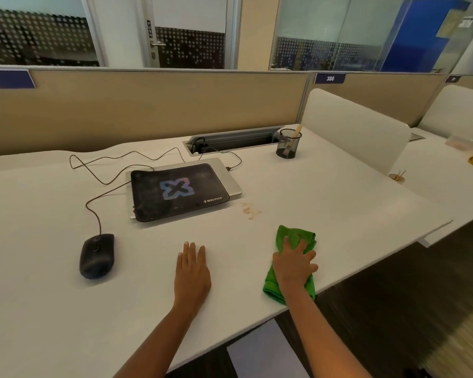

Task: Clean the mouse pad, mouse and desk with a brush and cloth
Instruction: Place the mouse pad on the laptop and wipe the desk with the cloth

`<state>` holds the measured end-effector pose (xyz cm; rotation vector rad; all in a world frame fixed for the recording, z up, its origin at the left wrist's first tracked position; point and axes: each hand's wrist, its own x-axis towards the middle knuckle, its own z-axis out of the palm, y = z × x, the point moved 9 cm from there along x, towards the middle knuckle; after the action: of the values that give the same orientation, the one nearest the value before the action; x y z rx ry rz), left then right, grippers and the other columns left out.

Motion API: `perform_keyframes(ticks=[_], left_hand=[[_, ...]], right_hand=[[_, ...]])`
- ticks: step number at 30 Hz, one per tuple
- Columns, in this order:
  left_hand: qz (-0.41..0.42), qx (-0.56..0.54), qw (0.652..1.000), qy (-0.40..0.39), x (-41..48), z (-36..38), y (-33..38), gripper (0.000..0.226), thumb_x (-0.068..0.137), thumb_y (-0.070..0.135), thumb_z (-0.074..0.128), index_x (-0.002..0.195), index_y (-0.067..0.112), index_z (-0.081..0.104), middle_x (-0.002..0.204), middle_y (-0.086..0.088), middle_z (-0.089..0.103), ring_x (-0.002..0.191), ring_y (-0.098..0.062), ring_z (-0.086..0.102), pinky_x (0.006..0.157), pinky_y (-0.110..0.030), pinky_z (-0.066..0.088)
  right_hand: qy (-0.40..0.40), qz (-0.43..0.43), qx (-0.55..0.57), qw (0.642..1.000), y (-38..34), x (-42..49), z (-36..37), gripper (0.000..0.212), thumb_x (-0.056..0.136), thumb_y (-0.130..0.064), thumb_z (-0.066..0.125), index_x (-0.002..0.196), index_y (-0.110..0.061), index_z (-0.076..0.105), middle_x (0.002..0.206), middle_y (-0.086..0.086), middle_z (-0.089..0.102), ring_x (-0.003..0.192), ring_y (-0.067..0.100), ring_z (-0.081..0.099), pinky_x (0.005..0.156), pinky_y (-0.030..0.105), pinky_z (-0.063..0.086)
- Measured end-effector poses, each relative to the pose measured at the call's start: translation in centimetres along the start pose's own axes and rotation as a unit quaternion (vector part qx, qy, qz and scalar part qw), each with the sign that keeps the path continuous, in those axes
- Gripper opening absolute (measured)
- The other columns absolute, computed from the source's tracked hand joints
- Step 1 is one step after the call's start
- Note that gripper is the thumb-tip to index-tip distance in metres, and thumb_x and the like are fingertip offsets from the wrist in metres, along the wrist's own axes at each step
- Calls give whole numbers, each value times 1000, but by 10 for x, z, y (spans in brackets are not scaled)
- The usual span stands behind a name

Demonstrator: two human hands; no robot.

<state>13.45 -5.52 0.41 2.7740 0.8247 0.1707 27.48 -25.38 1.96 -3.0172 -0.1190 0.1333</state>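
Cloth (292, 257): pressed flat under spread right hand (294, 264), ready to wipe stain (250, 211).
Left hand (193, 271): fingers straight, bracing on worktop (52, 309).

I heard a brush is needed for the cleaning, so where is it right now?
In the head view, the wooden-handled brush stands in the black mesh cup at the far right of the white desk, beside the grey cable tray.

Laptop (234, 184) mostly hidden under mouse pad (148, 197), brush (297, 131) head veiled inside mesh cup (294, 149)
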Motion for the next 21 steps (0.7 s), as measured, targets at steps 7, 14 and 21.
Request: perform_keyframes(ticks=[7, 14, 21], left_hand=[[8, 38, 999, -7, 0, 4, 20, 50, 102, 18, 18, 150, 13, 6, 159, -12, -3, 147, -29, -8, 118, -39, -6], [11, 43, 999, -14, 1, 8, 35, 51, 102, 18, 20, 150, 13, 6, 159, -12, -3, 147, -29, -9, 118, -41, -6], [31, 36, 999, -8, 2, 8, 47, 51, 101, 17, 21, 150, 12, 8, 159, -13, 0, 147, -30, -7, 118, -41, -5]], right_hand=[[43, 95, 63, 993, 73, -12, -12, 48, 94, -28, 40, 141, -30, 31, 145, 16, 22, 120, 36, 34, 94, 44, 38], [113, 131, 292, 941, 123, -29, -4, 48, 91, -24, 49, 138, -25, 39, 144, 13, 23, 115, 41, 34, 90, 50, 41], [123, 175, 484, 848, 146, -37, 12, 48, 93, -21, 47, 139, -26, 36, 139, 14, 27, 116, 38, 41, 86, 39, 41]])
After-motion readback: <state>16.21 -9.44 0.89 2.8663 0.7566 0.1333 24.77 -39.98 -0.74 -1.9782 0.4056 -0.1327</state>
